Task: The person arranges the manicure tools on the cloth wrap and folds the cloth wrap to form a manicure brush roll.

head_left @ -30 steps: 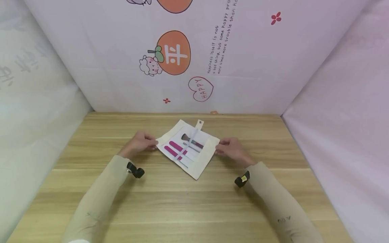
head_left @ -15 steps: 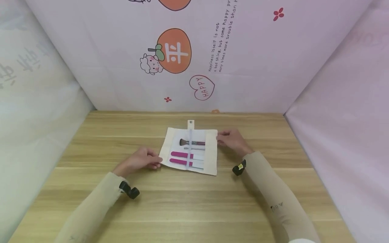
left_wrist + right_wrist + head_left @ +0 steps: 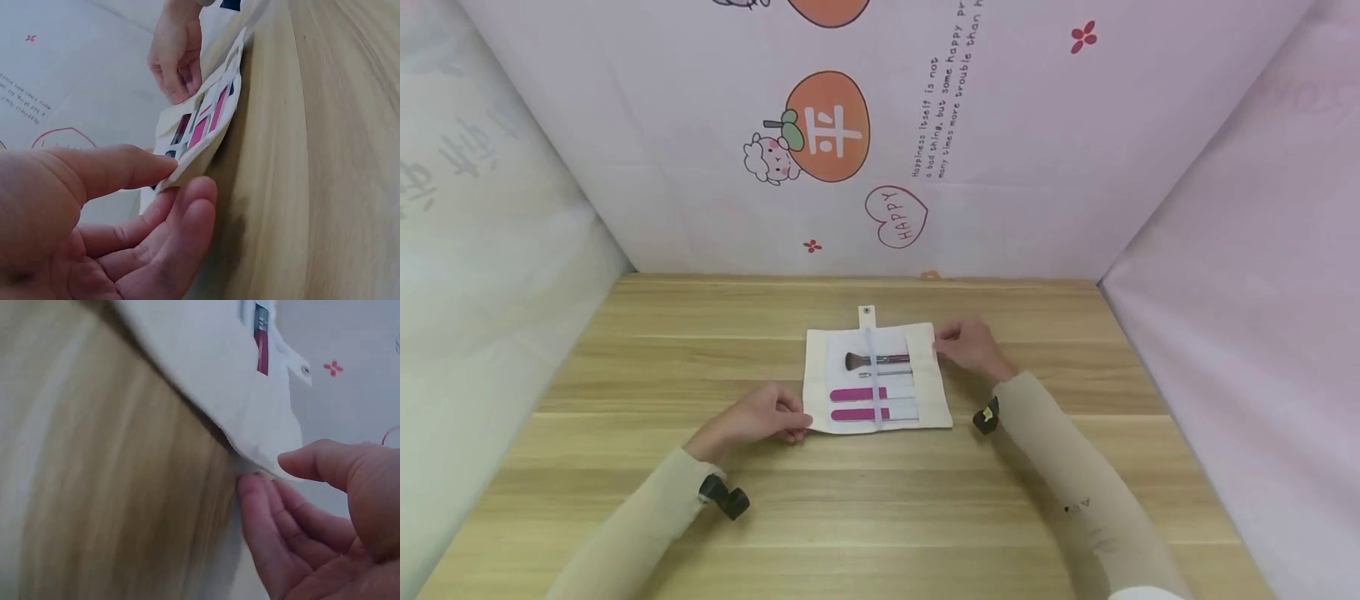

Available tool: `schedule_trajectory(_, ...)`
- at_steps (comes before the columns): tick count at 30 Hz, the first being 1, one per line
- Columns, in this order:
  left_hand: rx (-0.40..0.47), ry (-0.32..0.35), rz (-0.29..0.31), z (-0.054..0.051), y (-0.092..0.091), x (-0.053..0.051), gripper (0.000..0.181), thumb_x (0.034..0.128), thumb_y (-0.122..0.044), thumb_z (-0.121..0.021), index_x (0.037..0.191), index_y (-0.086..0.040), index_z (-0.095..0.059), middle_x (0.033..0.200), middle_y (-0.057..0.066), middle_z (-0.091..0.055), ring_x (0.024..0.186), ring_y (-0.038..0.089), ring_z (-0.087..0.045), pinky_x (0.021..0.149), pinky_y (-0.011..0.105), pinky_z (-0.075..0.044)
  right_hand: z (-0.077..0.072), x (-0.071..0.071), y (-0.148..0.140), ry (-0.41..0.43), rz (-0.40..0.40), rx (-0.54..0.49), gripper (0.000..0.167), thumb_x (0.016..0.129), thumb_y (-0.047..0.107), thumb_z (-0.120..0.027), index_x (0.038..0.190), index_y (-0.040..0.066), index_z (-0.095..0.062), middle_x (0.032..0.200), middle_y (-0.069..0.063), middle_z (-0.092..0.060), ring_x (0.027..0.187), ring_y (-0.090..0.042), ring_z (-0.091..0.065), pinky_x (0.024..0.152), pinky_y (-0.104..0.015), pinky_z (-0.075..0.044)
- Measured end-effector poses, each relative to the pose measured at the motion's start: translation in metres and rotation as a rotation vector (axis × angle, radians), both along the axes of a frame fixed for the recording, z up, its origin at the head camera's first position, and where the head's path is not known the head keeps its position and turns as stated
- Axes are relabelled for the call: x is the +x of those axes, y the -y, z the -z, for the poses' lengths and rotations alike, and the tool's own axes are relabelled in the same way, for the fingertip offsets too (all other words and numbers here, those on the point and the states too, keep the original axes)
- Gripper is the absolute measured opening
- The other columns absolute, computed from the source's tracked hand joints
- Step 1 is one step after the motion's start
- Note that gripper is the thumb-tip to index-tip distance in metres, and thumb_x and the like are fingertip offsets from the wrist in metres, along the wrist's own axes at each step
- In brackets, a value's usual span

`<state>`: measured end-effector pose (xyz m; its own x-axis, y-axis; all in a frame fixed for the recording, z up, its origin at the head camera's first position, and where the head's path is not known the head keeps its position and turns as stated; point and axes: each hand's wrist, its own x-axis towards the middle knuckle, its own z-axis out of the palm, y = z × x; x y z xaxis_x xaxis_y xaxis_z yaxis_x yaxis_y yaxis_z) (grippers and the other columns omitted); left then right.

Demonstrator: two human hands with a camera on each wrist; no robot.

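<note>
A cream fabric brush pouch [image 3: 934, 392] lies unfolded between the hands, with a snap tab [image 3: 867, 315] at its far edge. Under its pale strap [image 3: 874, 383] sit a makeup brush [image 3: 854, 361], a thin slim tool [image 3: 880, 374] and two flat magenta-ended tools [image 3: 857, 394]. My left hand [image 3: 767, 417] pinches the near left corner between thumb and fingers, as the left wrist view also shows. At the far right corner, my right hand [image 3: 972, 346] pinches the fabric edge [image 3: 250, 453]. The lower ends of the tools are tucked into the right-hand pocket and hidden.
A wood-grain table [image 3: 865, 508] carries the pouch. White printed cloth [image 3: 1000, 217] rises behind it, with plain white sheets on the left and right sides. Small black cameras [image 3: 725, 497] are strapped to both wrists.
The pouch has turned from a diamond angle to nearly square with the table and come slightly nearer. My left hand has moved toward the near side with its corner; the right hand shifted little.
</note>
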<state>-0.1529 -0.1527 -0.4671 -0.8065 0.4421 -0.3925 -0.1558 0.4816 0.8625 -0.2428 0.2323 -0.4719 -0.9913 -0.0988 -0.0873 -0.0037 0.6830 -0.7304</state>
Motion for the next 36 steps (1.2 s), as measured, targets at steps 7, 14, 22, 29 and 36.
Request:
schedule_trajectory(7,-0.197,-0.387,0.121,-0.012,0.01,0.008,0.006,0.0969,-0.012,-0.074,0.1,-0.008,-0.071,0.095,0.002,-0.072,0.091,0.016,-0.068,0.083,0.033,-0.06,-0.022,0.029,-0.008,-0.078,-0.198,0.151,0.025,0.097,0.014,-0.073,0.115,-0.003,-0.073,0.112,-0.018,-0.076,0.105,-0.03,-0.072,0.094,-0.047,-0.06)
schedule_trajectory(14,-0.364,-0.803,0.301,-0.014,0.004,0.02,0.03,0.0923,-0.007,-0.076,0.121,0.001,-0.071,0.117,0.012,-0.075,0.111,0.028,-0.071,0.1,0.047,-0.059,-0.037,0.064,-0.012,-0.263,-0.433,0.333,0.027,0.091,0.022,-0.083,0.095,0.0,-0.069,0.093,-0.013,-0.072,0.084,-0.026,-0.066,0.077,-0.042,-0.057)
schedule_trajectory(22,-0.401,-0.97,0.376,-0.003,-0.004,0.024,0.046,0.0888,-0.009,-0.082,0.13,0.002,-0.068,0.132,0.017,-0.071,0.123,0.034,-0.068,0.106,0.048,-0.056,-0.028,0.103,-0.01,-0.396,-0.615,0.462,0.062,0.086,0.027,-0.088,0.134,-0.005,-0.065,0.128,-0.019,-0.073,0.116,-0.034,-0.071,0.101,-0.049,-0.057)
schedule_trajectory(29,-0.403,-0.992,0.386,0.004,-0.004,0.026,0.045,0.0883,-0.008,-0.084,0.129,0.003,-0.068,0.129,0.017,-0.071,0.12,0.032,-0.069,0.103,0.047,-0.057,-0.018,0.116,-0.007,-0.395,-0.654,0.433,0.055,0.09,0.023,-0.085,0.135,0.0,-0.064,0.126,-0.011,-0.073,0.109,-0.025,-0.071,0.098,-0.042,-0.06)
schedule_trajectory(36,-0.42,-0.939,0.378,0.003,-0.006,0.026,0.039,0.0914,-0.008,-0.081,0.127,0.002,-0.07,0.128,0.015,-0.072,0.12,0.031,-0.069,0.104,0.045,-0.057,-0.01,0.12,-0.005,-0.331,-0.606,0.402,0.041,0.096,0.013,-0.075,0.135,0.006,-0.066,0.131,-0.008,-0.072,0.118,-0.02,-0.071,0.102,-0.039,-0.059)
